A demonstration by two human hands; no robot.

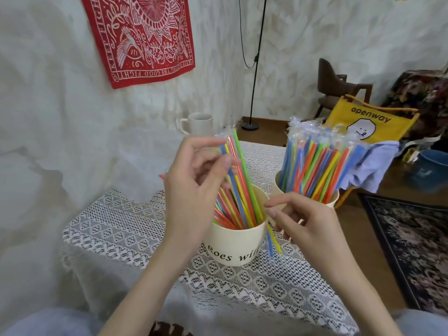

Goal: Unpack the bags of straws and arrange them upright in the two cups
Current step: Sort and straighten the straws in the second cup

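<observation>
The left hand (194, 180) pinches the upper ends of wrapped straws (238, 180) leaning in the near cup (234, 246), while the right hand (303, 226), at the cup's 3 o'clock, loosely holds two straws (272, 241) outside the rim. The far cup (278, 187), at 1 o'clock, looks full. Straws seem light, slick and bendy; gripping mid-length as a bunch seems safest.

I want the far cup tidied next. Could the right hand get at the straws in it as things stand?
Probably yes. The right hand hovers just in front of the far cup, with nothing between it and the wrapped straws leaning there. It does seem to hold two loose straws, which would hamper a grip.
</observation>
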